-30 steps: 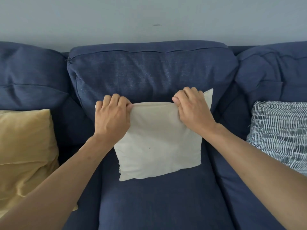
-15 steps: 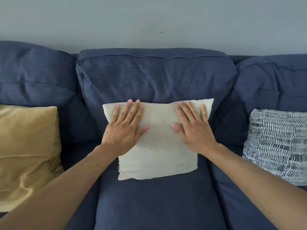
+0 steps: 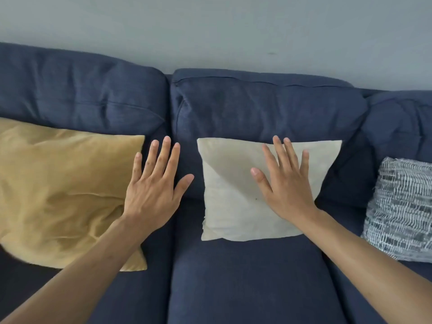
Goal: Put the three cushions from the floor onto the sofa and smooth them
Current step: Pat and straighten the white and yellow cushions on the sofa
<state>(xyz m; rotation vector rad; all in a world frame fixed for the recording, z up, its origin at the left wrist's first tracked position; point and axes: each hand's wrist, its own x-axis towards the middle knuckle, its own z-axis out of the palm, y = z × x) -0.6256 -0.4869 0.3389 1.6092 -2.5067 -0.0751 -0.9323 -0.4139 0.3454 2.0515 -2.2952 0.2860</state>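
Both arms reach forward, bare to the elbow. The left hand (image 3: 152, 195) is flat with the fingers spread, palm down, and holds nothing. The right hand (image 3: 288, 190) is flat as well, fingers apart and pointing up and slightly left.

This is a home, most likely a living room. A wide sofa (image 3: 245, 277) in dark blue woven fabric fills the view from nine o'clock to three o'clock, with soft, rumpled back cushions and deep seat pads of the domestic kind. Three loose throw cushions lean against its back: a mustard cushion (image 3: 60, 192) at nine o'clock, a cream cushion (image 3: 231, 195) near the centre, and a blue-and-white patterned cushion (image 3: 402, 206) at three o'clock. Behind the sofa, at twelve o'clock, runs a plain, pale grey painted wall (image 3: 210, 26), bare apart from a small dark mark.
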